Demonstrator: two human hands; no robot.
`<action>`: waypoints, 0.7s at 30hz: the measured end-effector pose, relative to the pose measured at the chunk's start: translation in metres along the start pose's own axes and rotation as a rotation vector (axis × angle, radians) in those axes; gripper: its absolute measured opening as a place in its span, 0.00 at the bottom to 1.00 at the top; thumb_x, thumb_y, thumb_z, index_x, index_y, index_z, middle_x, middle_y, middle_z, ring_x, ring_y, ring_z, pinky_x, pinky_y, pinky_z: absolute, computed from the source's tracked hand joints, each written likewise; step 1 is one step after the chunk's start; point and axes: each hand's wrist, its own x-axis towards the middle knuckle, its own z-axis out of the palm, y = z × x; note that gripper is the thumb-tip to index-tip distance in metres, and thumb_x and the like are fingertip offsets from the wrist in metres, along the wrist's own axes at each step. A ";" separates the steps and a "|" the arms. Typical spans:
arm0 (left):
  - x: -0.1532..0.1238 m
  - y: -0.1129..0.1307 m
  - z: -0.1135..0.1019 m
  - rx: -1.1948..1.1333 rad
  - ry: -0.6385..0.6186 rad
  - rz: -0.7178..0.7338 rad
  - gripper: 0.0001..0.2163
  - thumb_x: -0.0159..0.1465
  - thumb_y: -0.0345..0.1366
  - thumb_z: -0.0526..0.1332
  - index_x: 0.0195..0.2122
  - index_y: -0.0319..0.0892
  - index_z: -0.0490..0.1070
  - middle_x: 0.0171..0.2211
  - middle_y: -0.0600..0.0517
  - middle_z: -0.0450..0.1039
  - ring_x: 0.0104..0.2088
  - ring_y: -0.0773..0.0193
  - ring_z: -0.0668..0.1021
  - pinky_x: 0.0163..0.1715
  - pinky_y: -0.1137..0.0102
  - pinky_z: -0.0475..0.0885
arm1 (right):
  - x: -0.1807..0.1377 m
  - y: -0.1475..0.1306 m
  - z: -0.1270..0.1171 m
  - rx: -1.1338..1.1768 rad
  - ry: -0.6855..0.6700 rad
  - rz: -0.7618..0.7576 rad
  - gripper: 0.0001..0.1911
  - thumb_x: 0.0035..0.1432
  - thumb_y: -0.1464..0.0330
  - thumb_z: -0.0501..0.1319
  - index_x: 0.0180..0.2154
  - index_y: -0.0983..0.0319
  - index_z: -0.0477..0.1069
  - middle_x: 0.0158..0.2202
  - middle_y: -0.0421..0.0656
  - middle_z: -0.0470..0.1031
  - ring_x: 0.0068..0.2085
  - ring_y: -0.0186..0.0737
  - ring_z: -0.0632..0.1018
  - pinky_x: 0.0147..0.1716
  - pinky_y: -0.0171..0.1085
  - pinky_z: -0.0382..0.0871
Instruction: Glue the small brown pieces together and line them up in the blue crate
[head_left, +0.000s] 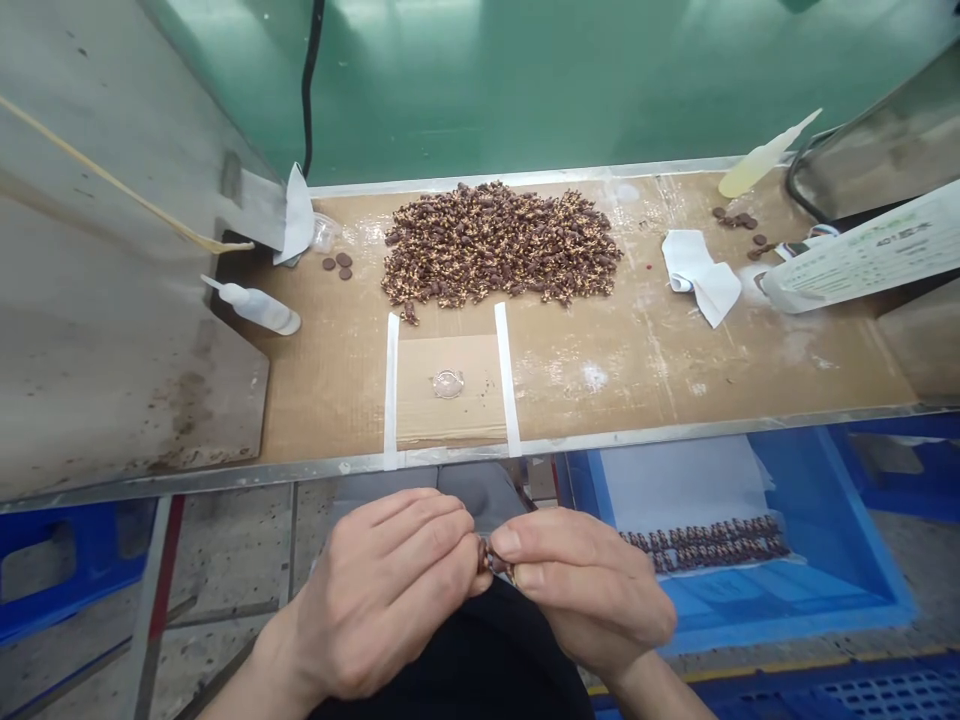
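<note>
Just in front of my body, my left hand and my right hand meet fingertip to fingertip. Between them is a small dark-brown piece, mostly covered by the fingers, so its full shape is hidden. Both hands are closed on it, the right one pinching with thumb and forefinger. Beyond them on the bench lies a wide heap of small brown pieces with gold-coloured bits. Nearer the bench edge, an oval clear blob sits on a cardboard pad between two white tape strips.
A squeeze bottle and brown discs lie at left. At right are a yellowish bottle, a white cloth and a large white bottle. Below, a blue crate holds rows of brown pieces.
</note>
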 end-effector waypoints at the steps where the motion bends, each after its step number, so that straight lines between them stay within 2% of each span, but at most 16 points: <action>1: -0.002 -0.001 -0.001 -0.002 -0.014 -0.001 0.08 0.75 0.27 0.72 0.50 0.48 0.86 0.41 0.47 0.91 0.42 0.51 0.93 0.52 0.56 0.93 | 0.001 0.000 0.000 0.013 -0.001 0.002 0.15 0.82 0.78 0.67 0.62 0.61 0.87 0.54 0.48 0.93 0.46 0.44 0.95 0.45 0.41 0.96; 4: -0.006 -0.002 -0.004 0.079 -0.052 0.060 0.10 0.76 0.27 0.72 0.54 0.47 0.86 0.43 0.46 0.92 0.44 0.48 0.95 0.54 0.54 0.93 | 0.001 -0.001 -0.001 0.033 -0.010 0.009 0.17 0.81 0.79 0.67 0.63 0.61 0.86 0.54 0.48 0.93 0.47 0.45 0.95 0.44 0.42 0.96; 8: -0.010 -0.003 -0.005 0.248 -0.059 0.156 0.10 0.76 0.26 0.71 0.55 0.39 0.86 0.48 0.40 0.93 0.49 0.46 0.95 0.59 0.56 0.93 | 0.001 -0.002 -0.002 0.026 -0.007 -0.002 0.14 0.80 0.80 0.68 0.60 0.63 0.87 0.54 0.50 0.93 0.48 0.44 0.95 0.45 0.41 0.96; 11: -0.013 -0.004 -0.007 0.321 -0.068 0.159 0.10 0.75 0.25 0.73 0.56 0.38 0.86 0.50 0.41 0.94 0.51 0.47 0.95 0.64 0.58 0.91 | 0.001 -0.002 -0.003 -0.026 -0.013 -0.017 0.14 0.80 0.80 0.67 0.58 0.63 0.87 0.52 0.50 0.93 0.47 0.43 0.94 0.43 0.40 0.96; 14: -0.015 -0.006 -0.008 0.356 -0.069 0.164 0.13 0.73 0.25 0.75 0.57 0.37 0.86 0.52 0.40 0.93 0.51 0.46 0.95 0.64 0.57 0.90 | -0.001 -0.002 -0.005 -0.106 -0.038 -0.074 0.15 0.79 0.81 0.67 0.59 0.65 0.87 0.53 0.51 0.93 0.47 0.44 0.94 0.43 0.40 0.96; 18: -0.016 -0.009 -0.006 0.371 -0.009 0.167 0.15 0.72 0.24 0.75 0.59 0.38 0.86 0.52 0.41 0.93 0.50 0.45 0.95 0.60 0.56 0.93 | -0.008 -0.004 -0.009 -0.195 -0.080 -0.143 0.14 0.78 0.82 0.67 0.59 0.69 0.86 0.57 0.53 0.92 0.53 0.46 0.94 0.49 0.42 0.97; 21: -0.017 -0.011 -0.004 0.374 0.001 0.170 0.16 0.72 0.24 0.75 0.60 0.37 0.86 0.53 0.40 0.93 0.51 0.45 0.95 0.63 0.56 0.91 | -0.010 -0.008 -0.013 -0.229 -0.138 -0.138 0.15 0.79 0.81 0.67 0.61 0.70 0.85 0.58 0.52 0.92 0.55 0.47 0.93 0.53 0.43 0.97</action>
